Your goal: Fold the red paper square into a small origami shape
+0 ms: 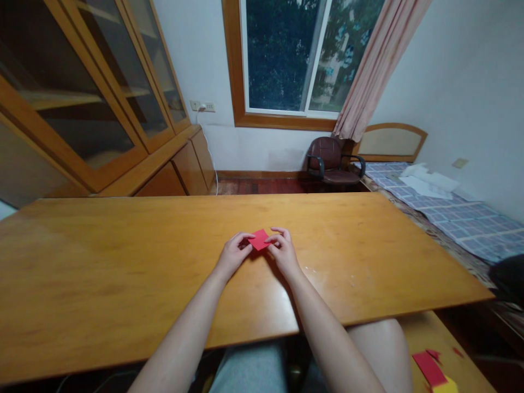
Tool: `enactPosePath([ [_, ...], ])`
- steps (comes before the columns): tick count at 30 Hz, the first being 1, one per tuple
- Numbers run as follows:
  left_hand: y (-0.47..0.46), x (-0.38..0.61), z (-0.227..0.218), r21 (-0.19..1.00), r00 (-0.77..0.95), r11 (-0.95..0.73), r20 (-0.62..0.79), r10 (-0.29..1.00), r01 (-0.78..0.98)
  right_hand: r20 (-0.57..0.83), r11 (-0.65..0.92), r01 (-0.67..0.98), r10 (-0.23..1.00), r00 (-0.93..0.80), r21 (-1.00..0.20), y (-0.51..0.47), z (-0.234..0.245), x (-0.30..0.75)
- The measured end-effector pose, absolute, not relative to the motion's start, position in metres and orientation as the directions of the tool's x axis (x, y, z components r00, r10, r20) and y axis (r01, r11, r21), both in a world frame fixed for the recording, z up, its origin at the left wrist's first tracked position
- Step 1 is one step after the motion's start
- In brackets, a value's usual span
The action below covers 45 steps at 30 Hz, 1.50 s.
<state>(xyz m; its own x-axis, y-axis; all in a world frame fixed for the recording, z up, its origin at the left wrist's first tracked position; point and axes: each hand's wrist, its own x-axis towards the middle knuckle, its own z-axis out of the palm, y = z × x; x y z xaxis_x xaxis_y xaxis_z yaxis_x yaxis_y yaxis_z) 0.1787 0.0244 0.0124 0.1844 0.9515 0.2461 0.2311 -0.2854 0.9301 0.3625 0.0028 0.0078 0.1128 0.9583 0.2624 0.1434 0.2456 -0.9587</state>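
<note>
A wide wooden desk (123, 262) fills the view. A glass-fronted cabinet (82, 109) stands to the left, a window (286, 54) is ahead and a bed (462, 218) lies to the right. One dark chair (333, 161) stands under the window.

Both forearms reach to the middle of the desk, where the left hand (233, 255) and right hand (284, 252) meet. Each pinches one side of a single small red paper (259, 239) between thumb and fingertips. The paper sits directly between the two hands, equally near to each, low over the desk. It is turned like a diamond, with its width running from hand to hand.

On a lower surface at bottom right lie a red paper strip (429, 368) and one yellow scrap (445, 386).
</note>
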Motion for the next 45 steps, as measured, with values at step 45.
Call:
enactPosePath([
  [45, 0.021, 0.176, 0.012, 0.970, 0.203, -0.220, 0.196, 0.959, 0.103, 0.290, 0.291, 0.059, 0.957, -0.024, -0.955, 0.002, 0.012, 0.365],
])
